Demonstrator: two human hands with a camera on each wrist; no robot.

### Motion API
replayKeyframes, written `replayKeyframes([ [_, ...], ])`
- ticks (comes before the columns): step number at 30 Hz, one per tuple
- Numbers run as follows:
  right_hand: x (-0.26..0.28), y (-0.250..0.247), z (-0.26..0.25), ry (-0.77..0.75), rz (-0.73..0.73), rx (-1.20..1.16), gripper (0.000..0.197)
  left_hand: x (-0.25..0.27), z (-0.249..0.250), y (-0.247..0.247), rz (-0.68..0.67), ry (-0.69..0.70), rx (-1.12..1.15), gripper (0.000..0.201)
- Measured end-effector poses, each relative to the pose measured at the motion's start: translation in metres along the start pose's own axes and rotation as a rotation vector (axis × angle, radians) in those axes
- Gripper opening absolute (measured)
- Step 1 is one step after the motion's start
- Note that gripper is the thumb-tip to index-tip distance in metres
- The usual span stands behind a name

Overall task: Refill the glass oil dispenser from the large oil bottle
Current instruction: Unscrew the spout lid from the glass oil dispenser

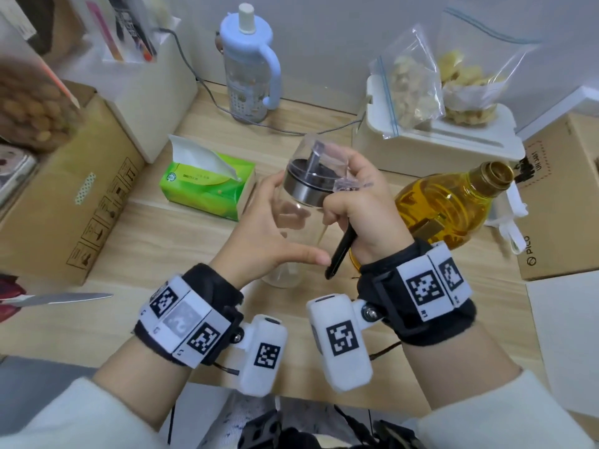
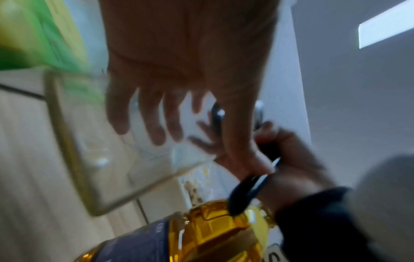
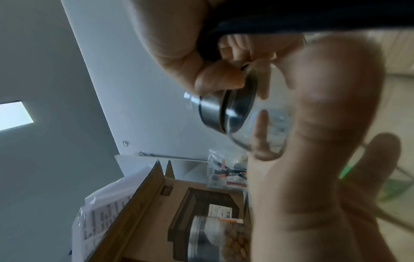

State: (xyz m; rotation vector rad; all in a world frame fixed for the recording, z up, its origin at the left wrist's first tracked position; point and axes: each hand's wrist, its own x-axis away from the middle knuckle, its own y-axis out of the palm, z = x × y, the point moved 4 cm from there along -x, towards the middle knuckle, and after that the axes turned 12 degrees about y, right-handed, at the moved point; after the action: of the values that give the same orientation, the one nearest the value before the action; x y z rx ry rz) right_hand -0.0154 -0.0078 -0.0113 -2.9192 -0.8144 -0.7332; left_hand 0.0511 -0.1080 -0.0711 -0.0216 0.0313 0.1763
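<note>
The glass oil dispenser (image 1: 296, 222) is held upright just above the wooden table (image 1: 162, 241), and its clear body looks empty. My left hand (image 1: 259, 234) wraps round that body from the left, thumb at the front. My right hand (image 1: 359, 202) grips the lid's steel collar (image 1: 304, 189) under a clear dome, with the black handle (image 1: 340, 254) running down through its fist. The large oil bottle (image 1: 447, 202), full of golden oil and capped in gold, stands just right of my right hand. The right wrist view shows the collar (image 3: 226, 113) tilted on the glass rim.
A green tissue box (image 1: 207, 186) lies behind the dispenser. A cardboard box (image 1: 64, 196) stands at the left and a knife (image 1: 58, 299) lies near the left edge. At the back are a blue-lidded bottle (image 1: 249, 66), a cable and a white box (image 1: 437, 140) with zip bags.
</note>
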Motion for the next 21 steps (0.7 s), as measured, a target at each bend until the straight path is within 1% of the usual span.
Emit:
replayKeyframes([
  [2,-0.002,-0.002,0.001,0.010,-0.048,-0.005,0.063,0.002,-0.001,-0.004,0.025,-0.001,0.038,0.100],
  [3,-0.004,-0.006,0.001,0.000,-0.036,0.008,0.056,0.003,-0.001,-0.007,0.021,-0.002,0.061,0.095],
  [5,-0.008,-0.014,0.000,-0.047,0.064,0.048,0.046,0.006,0.003,-0.011,-0.002,0.008,0.076,0.091],
  [7,-0.011,-0.015,0.000,-0.098,0.125,0.099,0.034,0.007,0.006,-0.011,-0.002,0.021,0.057,0.091],
  [9,-0.010,-0.010,-0.001,-0.128,0.146,0.126,0.024,0.007,0.006,-0.009,0.040,0.036,0.037,0.091],
  [11,-0.004,-0.005,-0.005,-0.152,0.173,0.137,0.017,0.006,0.003,-0.009,0.118,0.039,0.030,0.089],
  [12,0.001,-0.001,-0.008,-0.162,0.159,0.152,0.008,0.005,0.002,-0.009,0.153,0.043,0.014,0.086],
  [13,0.006,0.004,-0.010,-0.168,0.139,0.203,0.016,0.004,0.002,-0.009,0.174,0.053,-0.016,0.084],
  [15,0.013,0.013,-0.013,-0.206,0.143,0.371,0.051,0.002,0.002,-0.006,0.180,0.082,-0.073,0.082],
  [16,0.016,0.016,-0.016,-0.256,0.182,0.444,0.062,0.001,0.003,-0.005,0.183,0.089,-0.082,0.081],
  [17,0.019,0.016,-0.019,-0.309,0.221,0.490,0.066,0.001,0.003,-0.004,0.189,0.090,-0.075,0.080],
  [18,0.019,0.015,-0.021,-0.344,0.244,0.506,0.066,0.001,0.003,-0.004,0.192,0.086,-0.063,0.077],
  [19,0.020,0.013,-0.021,-0.350,0.247,0.485,0.065,0.001,0.004,-0.003,0.186,0.083,-0.049,0.074],
  [21,0.018,0.011,-0.018,-0.299,0.195,0.362,0.066,0.002,0.007,-0.001,0.150,0.077,-0.010,0.069],
])
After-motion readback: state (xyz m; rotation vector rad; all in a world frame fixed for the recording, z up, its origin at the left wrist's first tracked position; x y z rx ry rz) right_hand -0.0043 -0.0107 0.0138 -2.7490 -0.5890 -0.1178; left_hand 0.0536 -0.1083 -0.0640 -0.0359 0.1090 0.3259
